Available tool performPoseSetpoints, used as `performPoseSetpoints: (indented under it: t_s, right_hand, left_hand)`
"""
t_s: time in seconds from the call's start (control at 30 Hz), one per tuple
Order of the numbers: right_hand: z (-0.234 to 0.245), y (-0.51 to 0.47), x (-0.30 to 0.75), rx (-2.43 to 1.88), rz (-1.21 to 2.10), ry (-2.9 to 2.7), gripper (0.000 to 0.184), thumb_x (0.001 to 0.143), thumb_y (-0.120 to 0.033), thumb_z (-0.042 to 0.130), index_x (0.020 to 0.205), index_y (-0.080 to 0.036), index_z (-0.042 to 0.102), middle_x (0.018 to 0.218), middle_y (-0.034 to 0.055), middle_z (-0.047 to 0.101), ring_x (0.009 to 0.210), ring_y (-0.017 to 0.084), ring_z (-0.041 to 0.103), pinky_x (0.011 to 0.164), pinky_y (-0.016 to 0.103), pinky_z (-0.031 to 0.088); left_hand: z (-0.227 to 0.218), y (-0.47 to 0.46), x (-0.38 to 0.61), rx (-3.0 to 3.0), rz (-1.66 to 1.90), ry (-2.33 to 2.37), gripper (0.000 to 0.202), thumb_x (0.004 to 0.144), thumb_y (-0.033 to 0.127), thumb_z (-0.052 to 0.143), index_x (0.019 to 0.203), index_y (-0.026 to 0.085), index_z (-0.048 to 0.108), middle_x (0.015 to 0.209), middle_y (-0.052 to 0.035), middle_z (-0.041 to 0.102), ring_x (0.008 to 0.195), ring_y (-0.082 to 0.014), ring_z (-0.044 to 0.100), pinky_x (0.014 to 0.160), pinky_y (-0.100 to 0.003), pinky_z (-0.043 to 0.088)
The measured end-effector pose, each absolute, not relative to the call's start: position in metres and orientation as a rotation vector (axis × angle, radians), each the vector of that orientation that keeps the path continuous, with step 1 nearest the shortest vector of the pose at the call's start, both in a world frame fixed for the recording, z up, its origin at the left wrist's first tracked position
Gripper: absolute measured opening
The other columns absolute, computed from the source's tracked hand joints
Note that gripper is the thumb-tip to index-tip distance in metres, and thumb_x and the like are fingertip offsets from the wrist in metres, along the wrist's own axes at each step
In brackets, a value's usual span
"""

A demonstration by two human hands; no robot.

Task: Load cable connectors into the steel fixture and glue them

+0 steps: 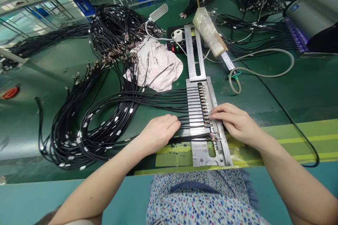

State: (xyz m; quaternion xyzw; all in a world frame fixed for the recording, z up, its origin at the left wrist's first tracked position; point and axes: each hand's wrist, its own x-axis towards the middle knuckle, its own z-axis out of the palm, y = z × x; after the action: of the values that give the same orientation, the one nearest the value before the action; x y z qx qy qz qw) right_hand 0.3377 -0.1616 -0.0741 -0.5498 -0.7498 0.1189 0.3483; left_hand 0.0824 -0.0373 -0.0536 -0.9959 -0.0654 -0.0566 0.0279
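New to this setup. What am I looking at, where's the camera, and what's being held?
There's no robot here: it's a person working with two bare hands. The single picture comes from a camera worn on the head, looking forward and down.

In front of the person, a metal fixture lies on a green bench. Black cables run across it from the left, their metal ends lined up in a row.

The left hand is at the cables beside the fixture; the right hand has its fingertips at the metal ends. The exact grip of each is hard to make out.

Around them: a big cable bundle, a pale cloth, a small lamp and a wrapped tool.
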Motion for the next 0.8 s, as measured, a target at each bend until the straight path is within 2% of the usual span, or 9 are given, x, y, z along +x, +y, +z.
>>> performPoseSetpoints:
  t_s: [0.17,0.43,0.63,0.8]
  right_hand:
    - [-0.073,-0.162,0.337,-1.44,0.333,-1.942,0.037,0.082,-0.002,0.037,0.099,-0.023,0.063,0.099,0.0072,0.06,0.094,0.019,0.055,0.079,0.038,0.049]
    - [-0.074,-0.162,0.339,-1.422,0.319,-1.982,0.036,0.082,-0.002,0.037,0.099,-0.02,0.062,0.1,0.0084,0.059,0.096,0.019,0.054,0.08,0.037,0.049]
    - [-0.073,-0.163,0.34,-1.41,0.32,-1.996,0.035,0.082,-0.002,0.037,0.1,-0.019,0.061,0.1,0.0091,0.058,0.096,0.018,0.053,0.079,0.036,0.048]
    - [-0.072,-0.163,0.331,-1.449,0.243,-2.182,0.047,0.076,0.003,0.038,0.107,-0.023,0.061,0.111,0.011,0.056,0.109,0.025,0.046,0.084,0.044,0.043]
  left_hand:
    - [-0.051,-0.035,0.086,-3.104,-0.048,-0.246,0.019,0.09,0.011,0.037,0.082,0.014,0.054,0.075,-0.0046,0.053,0.068,-0.0176,0.043,0.059,-0.029,0.035]
    - [-0.041,-0.029,0.098,-3.262,0.209,-0.371,0.029,0.093,0.019,0.03,0.075,0.015,0.052,0.069,-0.0029,0.054,0.065,-0.0169,0.045,0.064,-0.03,0.036]
    - [-0.039,-0.031,0.105,-3.259,0.373,-0.445,0.027,0.091,0.016,0.031,0.072,0.016,0.05,0.068,-0.0021,0.054,0.063,-0.017,0.047,0.063,-0.03,0.037]
    - [-0.047,-0.032,0.104,-3.259,0.385,-0.365,0.025,0.091,0.016,0.033,0.075,0.015,0.052,0.072,-0.003,0.056,0.067,-0.0174,0.048,0.064,-0.031,0.037]
